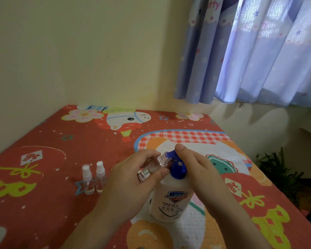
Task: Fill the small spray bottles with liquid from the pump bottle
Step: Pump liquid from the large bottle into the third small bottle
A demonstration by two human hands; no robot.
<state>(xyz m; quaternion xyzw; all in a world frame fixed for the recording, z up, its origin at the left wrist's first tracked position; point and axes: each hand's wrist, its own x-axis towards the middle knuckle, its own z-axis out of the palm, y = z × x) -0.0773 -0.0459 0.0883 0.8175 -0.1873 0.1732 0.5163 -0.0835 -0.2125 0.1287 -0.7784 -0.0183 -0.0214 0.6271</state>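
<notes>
A white pump bottle [171, 200] with a blue pump head [177, 168] stands on the red patterned table [52, 203]. My left hand [133, 184] grips a small clear spray bottle [153, 168] without its cap, tilted so its open neck meets the blue nozzle. My right hand [196, 169] lies over the pump head, its thumb on top of the nozzle. Two more small clear spray bottles [94, 177] with white caps stand upright side by side, left of my left hand.
The table's far edge runs along a cream wall. A purple curtain [250, 51] hangs at the upper right. The table's right edge drops to a dark floor with a green plant [280, 177].
</notes>
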